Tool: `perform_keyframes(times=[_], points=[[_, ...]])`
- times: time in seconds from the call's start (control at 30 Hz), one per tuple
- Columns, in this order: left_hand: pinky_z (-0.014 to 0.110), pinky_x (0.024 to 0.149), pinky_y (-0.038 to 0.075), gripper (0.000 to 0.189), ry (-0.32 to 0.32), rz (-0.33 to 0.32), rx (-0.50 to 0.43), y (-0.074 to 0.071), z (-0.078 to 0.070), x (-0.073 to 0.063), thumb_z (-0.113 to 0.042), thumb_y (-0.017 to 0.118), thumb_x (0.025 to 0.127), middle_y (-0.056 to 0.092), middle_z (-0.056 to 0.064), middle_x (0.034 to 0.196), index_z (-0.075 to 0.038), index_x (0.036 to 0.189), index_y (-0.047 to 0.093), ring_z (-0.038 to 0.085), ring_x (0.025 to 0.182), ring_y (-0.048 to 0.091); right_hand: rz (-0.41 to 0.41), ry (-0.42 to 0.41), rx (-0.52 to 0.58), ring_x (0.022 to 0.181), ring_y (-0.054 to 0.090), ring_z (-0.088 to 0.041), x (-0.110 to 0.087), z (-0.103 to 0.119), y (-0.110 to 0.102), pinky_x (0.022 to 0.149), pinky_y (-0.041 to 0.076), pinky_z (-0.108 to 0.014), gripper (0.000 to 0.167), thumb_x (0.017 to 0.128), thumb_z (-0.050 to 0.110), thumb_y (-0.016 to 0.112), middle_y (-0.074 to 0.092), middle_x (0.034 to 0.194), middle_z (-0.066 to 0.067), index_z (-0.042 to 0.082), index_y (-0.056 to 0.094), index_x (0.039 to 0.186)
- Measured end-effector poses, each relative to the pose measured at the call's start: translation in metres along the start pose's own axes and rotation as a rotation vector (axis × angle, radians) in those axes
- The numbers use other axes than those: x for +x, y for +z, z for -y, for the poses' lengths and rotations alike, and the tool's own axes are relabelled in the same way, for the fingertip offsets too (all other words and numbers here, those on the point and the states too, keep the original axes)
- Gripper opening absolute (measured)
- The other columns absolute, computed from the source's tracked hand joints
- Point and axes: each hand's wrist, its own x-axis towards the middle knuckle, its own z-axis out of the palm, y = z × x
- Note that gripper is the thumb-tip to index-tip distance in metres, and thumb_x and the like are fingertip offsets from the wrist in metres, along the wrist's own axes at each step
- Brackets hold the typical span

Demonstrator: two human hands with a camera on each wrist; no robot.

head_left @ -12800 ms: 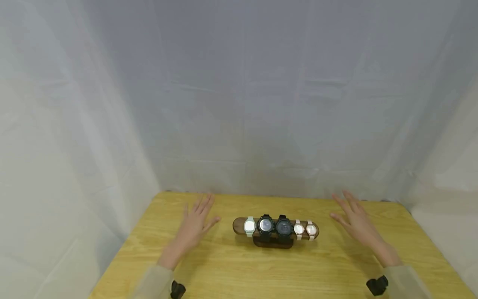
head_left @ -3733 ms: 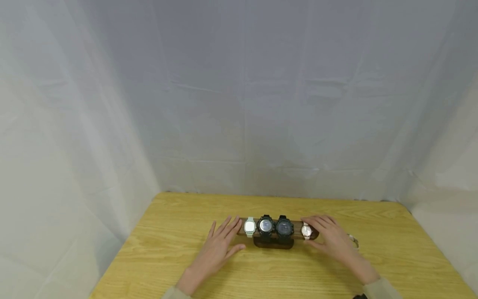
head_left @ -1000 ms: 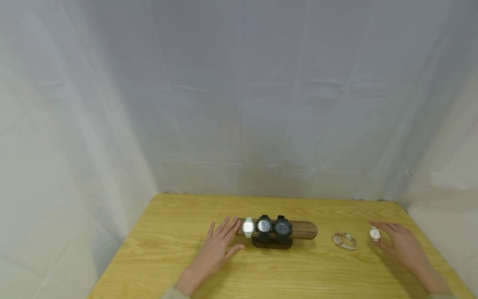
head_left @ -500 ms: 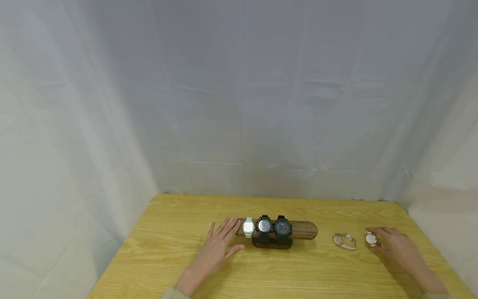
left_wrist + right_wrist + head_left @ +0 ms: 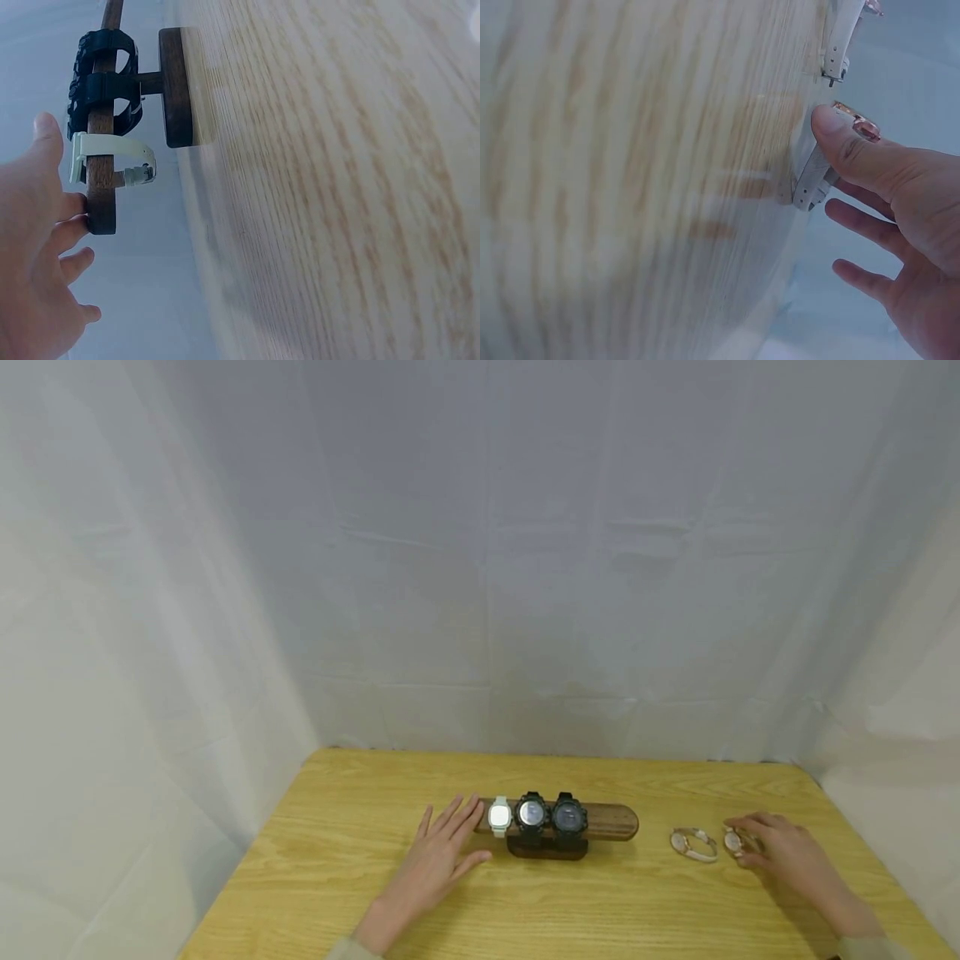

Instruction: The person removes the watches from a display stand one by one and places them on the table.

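Note:
My left hand has its fingers straight, fingertips touching the left end of a dark wooden watch stand. The left wrist view shows the index and middle fingertips against the end of its bar. On that bar sit a pale green square watch and two chunky black watches. Far to the right, my right hand pinches a small rose-gold wristwatch with a light strap, low at the table; its strap shows beneath the thumb in the right wrist view. Ring and little fingers are spread off it.
A second rose-gold wristwatch with a white strap lies on its side between the stand and my right hand. The wooden table is bordered by hanging whitish sheets at the back and both sides.
Both rose-gold watches have left the stand's right end. Over the last second my right hand has brought one leftward, close to the other. My left hand stays at the stand.

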Motion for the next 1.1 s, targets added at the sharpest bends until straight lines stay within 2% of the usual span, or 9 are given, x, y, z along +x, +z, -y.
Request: perform_keyframes(times=[0.27,0.47,0.73,0.9,1.1], points=[[0.062,0.121,0.015,0.070,-0.001,-0.008,0.001,0.002,0.000,0.001,-0.048,0.055,0.101,0.032,0.008,0.163,-0.006,0.155,0.038,0.029,0.152,0.026,0.052,0.010,0.039,0.087,0.068,-0.034,0.001,0.000,0.001,0.067,0.057,-0.059,0.053,0.070,0.028,0.089,0.070,0.107,-0.014,0.006,0.073,0.116],[0.063,0.121,0.016,0.070,-0.002,-0.025,-0.023,0.002,0.000,0.002,-0.042,0.062,0.099,0.032,0.008,0.162,-0.006,0.154,0.040,0.030,0.152,0.027,0.048,0.010,0.050,0.087,0.068,-0.037,0.001,-0.002,0.000,0.064,0.058,-0.057,0.057,0.069,0.027,0.089,0.070,0.108,-0.019,0.002,0.072,0.117],[0.063,0.121,0.017,0.071,-0.002,-0.013,-0.012,0.002,0.000,0.002,-0.048,0.056,0.100,0.031,0.008,0.163,-0.007,0.155,0.039,0.030,0.152,0.026,0.064,0.038,0.082,0.095,0.067,-0.043,-0.002,-0.001,-0.002,0.071,0.059,-0.056,0.059,0.073,0.028,0.088,0.068,0.114,-0.024,0.001,0.069,0.122],[0.062,0.121,0.016,0.071,0.003,-0.007,-0.002,0.002,0.000,0.002,-0.052,0.050,0.102,0.032,0.009,0.163,-0.007,0.155,0.038,0.029,0.152,0.026,0.011,0.041,0.076,0.094,0.067,-0.043,-0.002,0.002,-0.002,0.073,0.058,-0.057,0.050,0.080,0.024,0.085,0.070,0.113,-0.023,0.000,0.070,0.121],[0.062,0.121,0.017,0.071,0.006,-0.011,0.002,0.003,0.001,0.003,-0.051,0.050,0.102,0.032,0.008,0.163,-0.007,0.155,0.038,0.029,0.152,0.026,-0.113,0.052,0.119,0.095,0.068,-0.043,-0.001,0.011,-0.006,0.074,0.057,-0.060,0.046,0.085,0.019,0.082,0.069,0.116,-0.023,0.002,0.068,0.125]])
